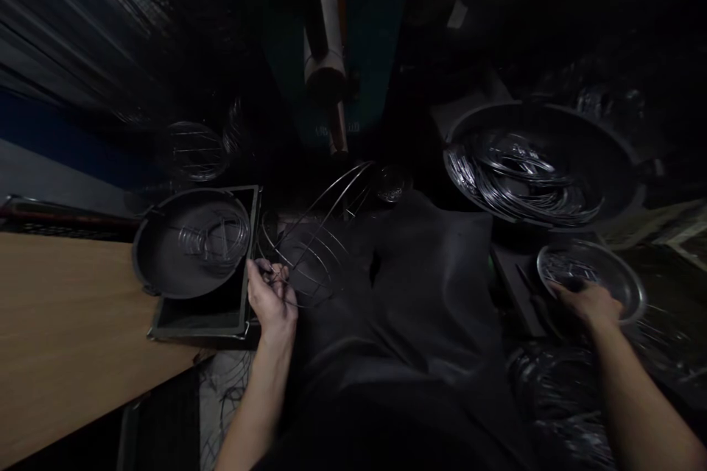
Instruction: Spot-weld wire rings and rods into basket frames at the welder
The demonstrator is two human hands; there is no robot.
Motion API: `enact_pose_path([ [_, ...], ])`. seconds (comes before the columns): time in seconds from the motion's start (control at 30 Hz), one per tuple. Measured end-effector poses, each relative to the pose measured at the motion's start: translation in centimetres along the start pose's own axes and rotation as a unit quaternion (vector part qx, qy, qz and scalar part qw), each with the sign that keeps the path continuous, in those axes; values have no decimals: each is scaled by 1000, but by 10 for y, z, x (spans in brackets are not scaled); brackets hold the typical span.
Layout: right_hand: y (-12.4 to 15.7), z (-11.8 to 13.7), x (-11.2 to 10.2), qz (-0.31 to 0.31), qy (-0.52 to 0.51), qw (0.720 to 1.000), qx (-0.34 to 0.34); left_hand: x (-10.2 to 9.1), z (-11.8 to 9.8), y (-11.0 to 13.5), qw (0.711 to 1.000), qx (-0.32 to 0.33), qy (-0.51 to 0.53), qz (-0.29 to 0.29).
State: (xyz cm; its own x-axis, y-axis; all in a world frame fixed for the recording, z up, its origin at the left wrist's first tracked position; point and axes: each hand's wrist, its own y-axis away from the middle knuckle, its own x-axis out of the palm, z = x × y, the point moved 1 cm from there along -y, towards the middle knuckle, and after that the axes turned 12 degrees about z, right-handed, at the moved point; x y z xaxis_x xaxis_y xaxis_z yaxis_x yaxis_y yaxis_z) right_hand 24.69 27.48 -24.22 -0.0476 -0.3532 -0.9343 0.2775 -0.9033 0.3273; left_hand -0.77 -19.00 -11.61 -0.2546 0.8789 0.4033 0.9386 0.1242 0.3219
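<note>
My left hand [272, 294] is closed around the near side of a wire frame [320, 254] made of thin bent metal rods and rings. The frame is held up before the dark apron on my lap, and two of its rods reach toward the machine. On the right, my right hand [593, 303] reaches into a round metal bowl [635, 291] of small metal pieces [566, 265]. Its fingertips are down among the pieces and dark, so their grip is hidden.
A machine with a vertical cylindrical post [325, 70] stands ahead. At right, a large basin [613, 162] holds many wire rings [519, 169]. At left, a round pan [160, 257] with wire parts rests on a crate [248, 309], beside a wooden board [71, 309]. Wire lies on the floor.
</note>
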Motion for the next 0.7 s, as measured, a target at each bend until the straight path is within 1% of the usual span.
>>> enact_pose_path([
  [0.07,3,-1,-2,62,-38,990,124,1,0,0,1000,6,-4,-8],
  [0.1,6,-1,-3,71,-55,982,169,1,1,-1,1000,8,-5,-15],
  [0.13,10,-1,-4,59,-68,978,187,1,2,-2,1000,11,-6,-21],
  [0.2,17,0,-7,41,-73,976,199,2,4,-6,1000,14,-5,-21],
  [0.3,24,5,-16,28,-62,981,183,6,7,-16,1000,23,-10,-4],
  [0.37,27,15,-27,17,-63,983,171,12,8,-24,999,30,-15,9],
  [0.43,35,35,-40,-9,-90,986,143,20,9,-33,999,43,-21,18],
  [0.47,42,49,-45,-21,-120,986,110,25,9,-37,998,52,-24,22],
  [0.5,51,66,-50,-29,-166,984,62,30,9,-41,997,63,-28,24],
  [0.53,63,86,-52,-25,-225,974,7,35,9,-45,997,71,-34,28],
  [0.57,76,108,-54,-10,-289,956,-55,40,10,-49,996,77,-40,34],
  [0.6,91,133,-54,13,-355,928,-114,44,11,-52,995,81,-46,42],
  [0.67,121,186,-52,78,-449,868,-195,52,12,-57,993,85,-57,63],
  [0.7,135,212,-50,119,-478,842,-219,55,13,-59,992,85,-58,73],
])
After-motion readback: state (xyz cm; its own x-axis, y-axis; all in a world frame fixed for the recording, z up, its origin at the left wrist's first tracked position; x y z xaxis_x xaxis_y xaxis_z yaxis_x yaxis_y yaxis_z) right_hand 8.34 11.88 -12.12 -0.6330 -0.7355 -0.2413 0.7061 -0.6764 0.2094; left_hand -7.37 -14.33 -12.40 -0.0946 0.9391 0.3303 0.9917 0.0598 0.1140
